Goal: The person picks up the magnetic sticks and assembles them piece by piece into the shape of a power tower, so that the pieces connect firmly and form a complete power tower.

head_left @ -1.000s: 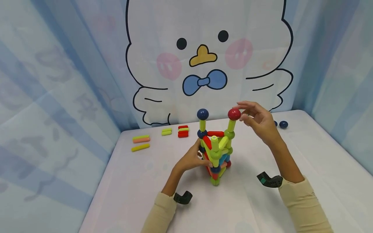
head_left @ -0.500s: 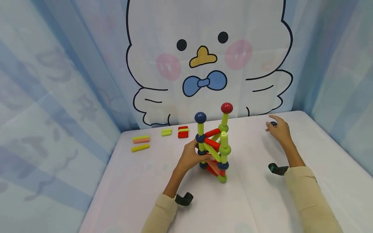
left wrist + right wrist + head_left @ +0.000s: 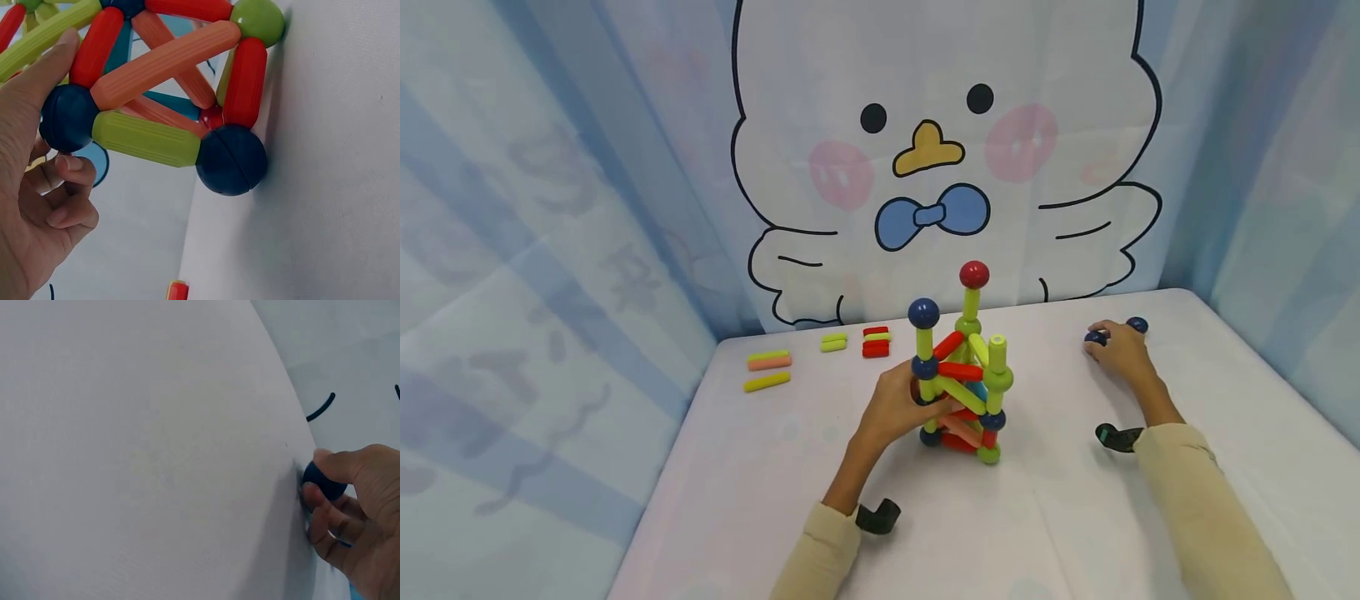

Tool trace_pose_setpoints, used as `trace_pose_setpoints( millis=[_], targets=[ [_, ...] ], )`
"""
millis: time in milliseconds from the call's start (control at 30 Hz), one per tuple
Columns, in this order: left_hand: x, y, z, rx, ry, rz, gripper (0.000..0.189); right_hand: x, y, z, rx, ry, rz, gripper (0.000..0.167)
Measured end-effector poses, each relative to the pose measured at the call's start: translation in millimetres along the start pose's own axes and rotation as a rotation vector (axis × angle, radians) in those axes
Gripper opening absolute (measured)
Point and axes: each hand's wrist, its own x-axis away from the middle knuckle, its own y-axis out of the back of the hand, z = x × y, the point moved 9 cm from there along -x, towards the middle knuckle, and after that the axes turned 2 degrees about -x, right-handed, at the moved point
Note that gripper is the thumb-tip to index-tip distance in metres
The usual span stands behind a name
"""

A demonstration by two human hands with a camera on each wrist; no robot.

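Down at the near side of the table it's just my beige sleeves, with a black clip at each cuff. A bit further out, my left hand has hold of the tower of sticks and balls, roughly mid-table. Thumb across the near side, other fingers curled round behind a blue ball, so it's a snug hold. Why there? The thing's tall and skinny, so I reckon gripping the lower half keeps it from tipping or twisting. It stands about upright, though I can't tell if every bottom ball touches down. Up top, two posts wear a red ball and a navy ball; the nearest one ends in a bare green stick.

Off to the left lie some long sticks, then two bunches of short sticks further back, seemingly sorted by length and well apart from my arms.

Over on the right, my right hand pinches a small dark ball between thumb and fingertips. Narrow grip, which makes sense for something round that could roll. Just past my knuckles sits a spare ball, and behind everything hangs a cartoon curtain.
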Motion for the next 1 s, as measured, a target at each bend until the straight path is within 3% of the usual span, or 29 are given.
trace_pose_setpoints(
  millis=[133,233,367,533,767,867,1000],
  targets=[
    [-0.3,-2.6,1.8,0.009,0.020,0.032,0.052,7.5,1,15,-0.099,0.031,-0.008,0.046],
    [0.5,-4.8,2.9,0.007,0.036,0.053,0.055,13.2,7,37,-0.238,0.092,-0.022,0.049],
    [1.9,-6.0,4.8,-0.010,0.052,0.063,0.058,24.8,18,79,-0.451,0.206,-0.032,0.050],
    [2.4,-8.5,5.7,-0.041,0.058,0.073,0.058,48.8,38,134,-0.599,0.325,-0.045,0.045],
    [3.1,-10.0,8.4,0.017,0.096,0.077,0.055,98.6,63,211,-0.799,0.544,0.041,0.036],
    [2.2,-9.3,9.3,0.013,0.102,0.081,0.054,119.3,69,237,-0.835,0.623,0.073,0.035],
    [0.9,-10.1,11.2,-0.001,0.104,0.083,0.054,136.7,70,257,-0.742,0.696,0.054,0.037]
  ],
)
